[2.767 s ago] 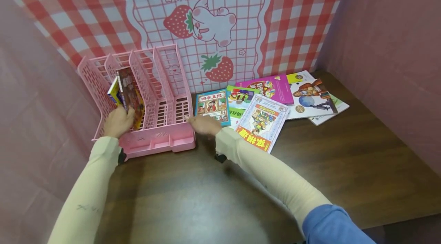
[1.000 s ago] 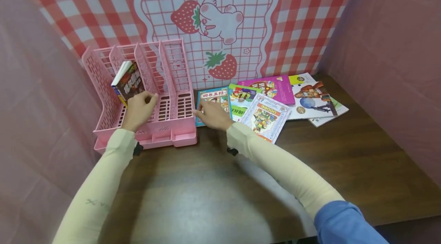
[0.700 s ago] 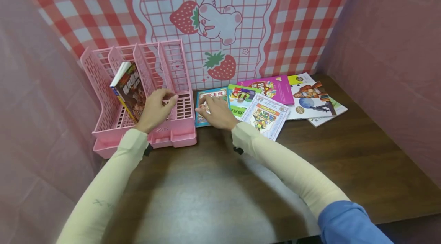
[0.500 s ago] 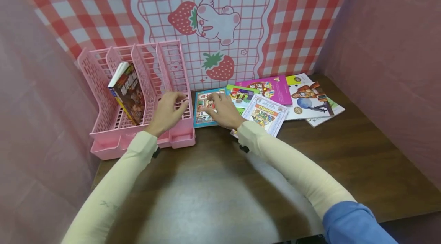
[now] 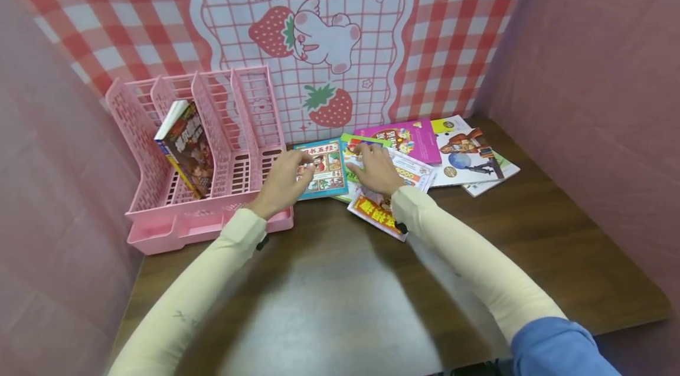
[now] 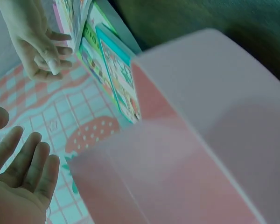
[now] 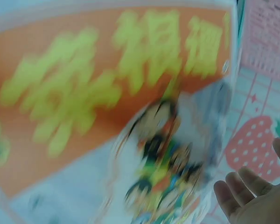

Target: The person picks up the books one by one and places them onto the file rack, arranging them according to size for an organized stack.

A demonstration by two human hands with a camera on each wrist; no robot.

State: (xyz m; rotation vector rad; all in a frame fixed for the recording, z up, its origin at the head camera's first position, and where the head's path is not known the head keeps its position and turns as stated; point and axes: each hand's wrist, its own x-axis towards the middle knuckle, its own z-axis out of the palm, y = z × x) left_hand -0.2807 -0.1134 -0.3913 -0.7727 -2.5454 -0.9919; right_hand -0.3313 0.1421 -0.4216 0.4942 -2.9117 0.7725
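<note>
My left hand [image 5: 284,184], fingers loosely spread and holding nothing, hovers at the right front of the pink desk file rack [image 5: 209,208], beside the blue-bordered book [image 5: 326,174]. My right hand [image 5: 378,170] hangs above the green book [image 5: 347,187] and the white book with an orange title band [image 5: 376,213], covering part of both. Nothing shows in its grasp; in the right wrist view its fingers [image 7: 256,186] are apart from the white book [image 7: 107,70]. A brown comic-style book [image 5: 188,149] leans in one slot of the rack, with a white-paged book edge [image 5: 172,119] beside it.
A magenta book [image 5: 419,139], a white book with a bear-like figure [image 5: 464,157] and another thin white book [image 5: 494,178] lie overlapping farther right. A strawberry-print cloth [image 5: 329,33] hangs behind the wooden table [image 5: 329,305]; pink cloth [image 5: 589,98] stands at the sides.
My left hand has let go of the brown book in the rack and moved right towards the blue-bordered book. My right hand has left the rack's right edge and moved right over the books.
</note>
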